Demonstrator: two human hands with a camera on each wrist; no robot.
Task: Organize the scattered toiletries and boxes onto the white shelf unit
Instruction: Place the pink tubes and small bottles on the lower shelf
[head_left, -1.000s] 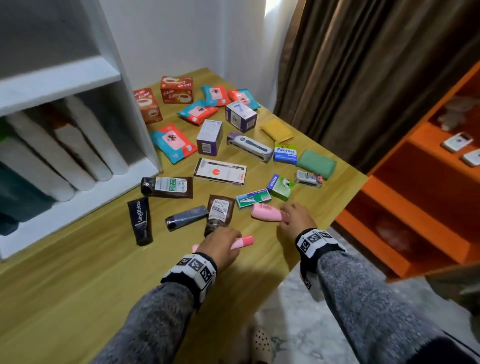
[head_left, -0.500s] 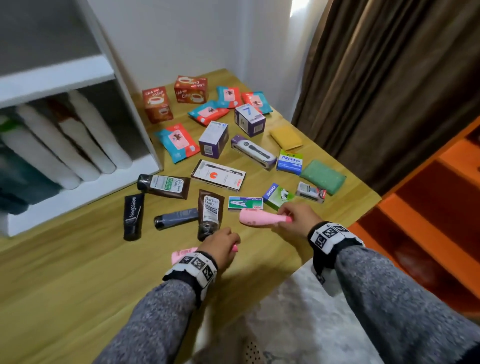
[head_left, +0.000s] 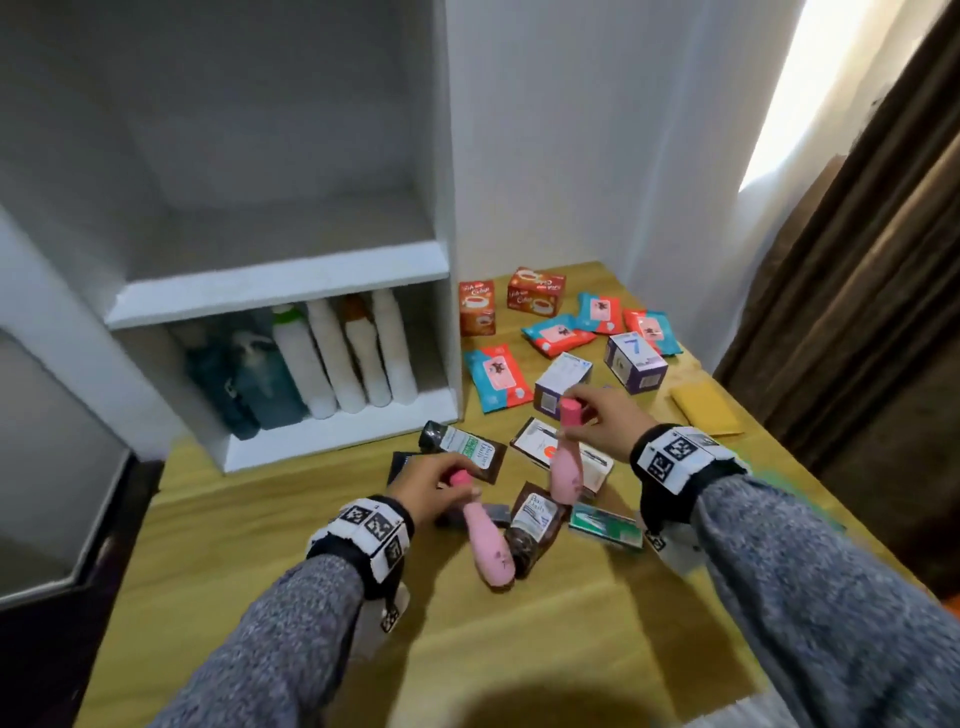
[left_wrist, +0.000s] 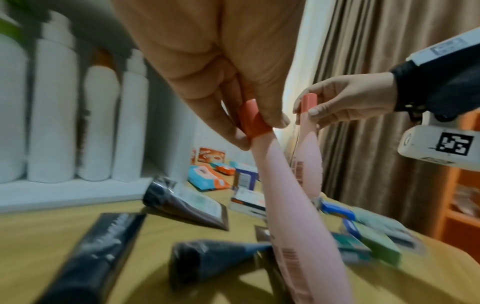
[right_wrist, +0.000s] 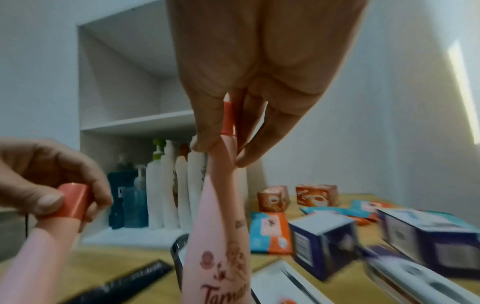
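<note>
My left hand (head_left: 434, 480) pinches the red cap of a pink tube (head_left: 488, 540), which hangs cap-up over the wooden table (head_left: 234, 530). My right hand (head_left: 597, 418) pinches the cap of a second pink tube (head_left: 563, 475) the same way, a little higher and further right. In the left wrist view the left hand's tube (left_wrist: 293, 216) hangs in front and the right hand's tube (left_wrist: 307, 156) behind it. The right wrist view shows the flowered pink tube (right_wrist: 221, 236) close up. The white shelf unit (head_left: 280, 283) stands at the back left; its upper shelf is bare.
The lower shelf holds white and teal bottles (head_left: 332, 364). Scattered on the table are dark tubes (head_left: 465, 449), blue-and-red wipe packets (head_left: 496, 376), purple boxes (head_left: 634, 361), orange tea boxes (head_left: 535, 296), flat cartons (head_left: 605, 525) and a yellow sponge (head_left: 706, 408). Brown curtains (head_left: 857, 260) hang at the right.
Both hands have lifted their pink tubes off the table by the caps and carried them up and toward the shelf. The view has swung left to face the shelf unit.
</note>
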